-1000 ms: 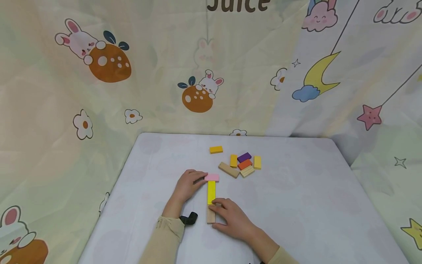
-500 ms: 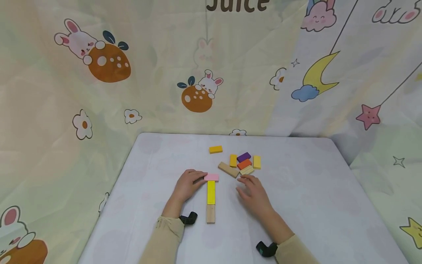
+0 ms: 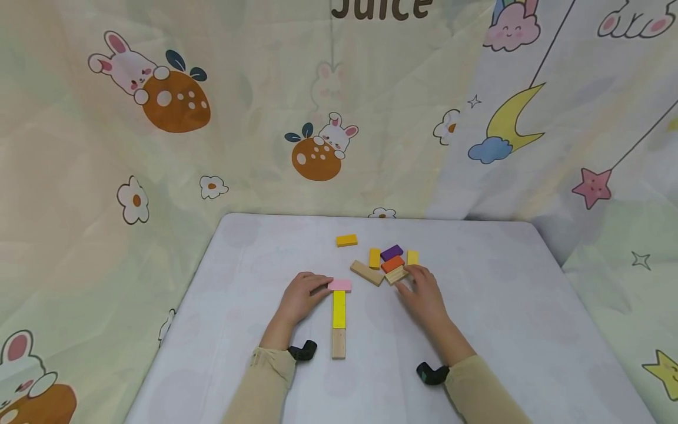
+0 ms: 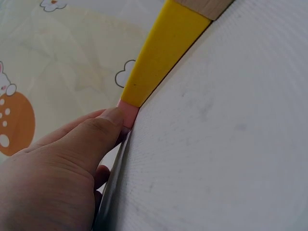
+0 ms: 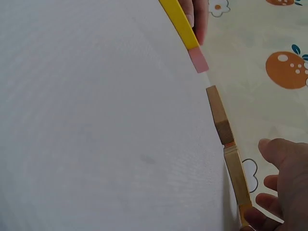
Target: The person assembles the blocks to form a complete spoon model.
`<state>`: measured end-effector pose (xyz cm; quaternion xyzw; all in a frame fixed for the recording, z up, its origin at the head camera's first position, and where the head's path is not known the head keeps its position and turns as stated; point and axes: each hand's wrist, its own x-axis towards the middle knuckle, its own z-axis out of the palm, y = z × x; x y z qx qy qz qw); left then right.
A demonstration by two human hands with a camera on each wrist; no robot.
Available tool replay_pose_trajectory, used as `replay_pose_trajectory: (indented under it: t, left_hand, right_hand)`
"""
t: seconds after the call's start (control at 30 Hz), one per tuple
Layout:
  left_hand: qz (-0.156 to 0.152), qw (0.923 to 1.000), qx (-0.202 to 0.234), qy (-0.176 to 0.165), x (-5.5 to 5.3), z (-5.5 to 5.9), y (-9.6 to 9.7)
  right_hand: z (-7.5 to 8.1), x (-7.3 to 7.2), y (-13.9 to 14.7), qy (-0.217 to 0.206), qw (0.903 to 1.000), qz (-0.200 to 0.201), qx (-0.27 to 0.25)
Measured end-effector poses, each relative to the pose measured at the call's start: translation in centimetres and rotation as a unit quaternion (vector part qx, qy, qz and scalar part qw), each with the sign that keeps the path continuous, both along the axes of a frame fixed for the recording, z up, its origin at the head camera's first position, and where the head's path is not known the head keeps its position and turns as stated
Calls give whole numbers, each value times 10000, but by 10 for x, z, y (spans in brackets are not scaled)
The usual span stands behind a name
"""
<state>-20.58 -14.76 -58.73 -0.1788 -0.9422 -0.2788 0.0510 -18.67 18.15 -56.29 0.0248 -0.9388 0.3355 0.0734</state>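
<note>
My left hand (image 3: 303,297) pinches the left end of a pink wooden block (image 3: 341,285) between thumb and fingers; the left wrist view shows the thumb (image 4: 103,127) against it. That block lies crosswise at the far end of a bright yellow block (image 3: 339,309), and a plain wood block (image 3: 338,344) continues the line toward me. On the right, my right hand (image 3: 425,297) is at a pale ridged block (image 3: 396,275), fingertips by its right end. In the right wrist view its thumb (image 5: 272,149) stands apart from that block (image 5: 237,175).
Around the pale block lie an orange block (image 3: 392,264), a purple block (image 3: 392,253), a plain wood block (image 3: 367,273) and yellow blocks (image 3: 374,258), one partly behind my right hand. A yellow-orange block (image 3: 346,240) lies farther back on the white table (image 3: 254,247). Behind hangs a printed cloth (image 3: 254,147).
My right hand has left the near plain wood block and moved forward and right to the pale ridged block. My left hand has stayed at the pink block.
</note>
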Motion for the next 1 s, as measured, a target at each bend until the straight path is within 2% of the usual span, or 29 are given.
replay_pose_trajectory:
  t: [0.2,0.43,0.7,1.0]
  left_hand:
    - [20,10000,10,-17,0,0,0]
    - [61,10000,-11,-65,0,-1,0]
    - [76,9999,73,-71,1,1,1]
    - [74,10000,62,-12,1,1,1]
  right_hand:
    - [-6,-6,-3,-280,9995,-105,63]
    - [-12,-8,-6,-207,9992,-263,226]
    - [-19,-13,-10,-52,9961,-389,795]
    - [-18,-12,-9,-179,9979,-379,501]
